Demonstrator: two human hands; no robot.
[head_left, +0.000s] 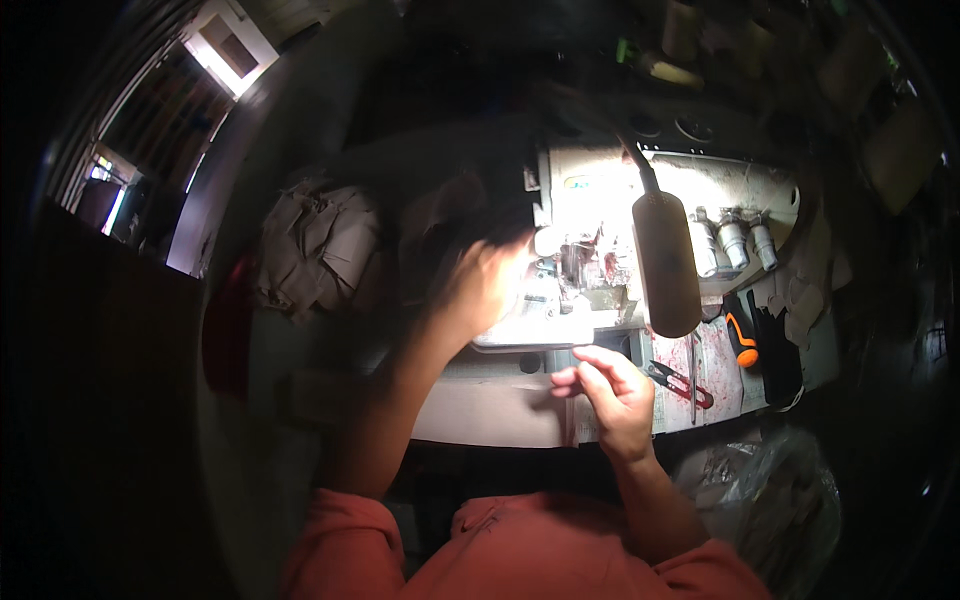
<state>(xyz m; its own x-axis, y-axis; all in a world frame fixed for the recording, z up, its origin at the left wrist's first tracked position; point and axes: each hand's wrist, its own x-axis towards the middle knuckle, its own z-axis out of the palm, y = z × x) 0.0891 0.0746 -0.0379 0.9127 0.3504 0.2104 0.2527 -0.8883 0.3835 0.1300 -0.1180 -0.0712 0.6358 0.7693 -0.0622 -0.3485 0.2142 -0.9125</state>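
Observation:
A light-coloured sewing machine (535, 332) stands brightly lit on the table, its thread guides and needle area washed out by glare. My left hand (485, 285) reaches to the machine's left side, fingers close to a round pale part (545, 240). Blur and glare hide those fingertips, so any grip there is unclear. Just in front of the machine's bed is my right hand (620, 400), palm turned inward. Its fingers are loosely bent and spread a little, and I see nothing between them.
A dark oblong lamp head (666, 265) hangs over the machine. To the right lie red-handled thread snips (682, 384), a thin metal rod (693, 380) and an orange-and-black handled tool (741, 335). Crumpled fabric pieces (320, 245) sit left; a clear plastic bag (765, 500) is below right.

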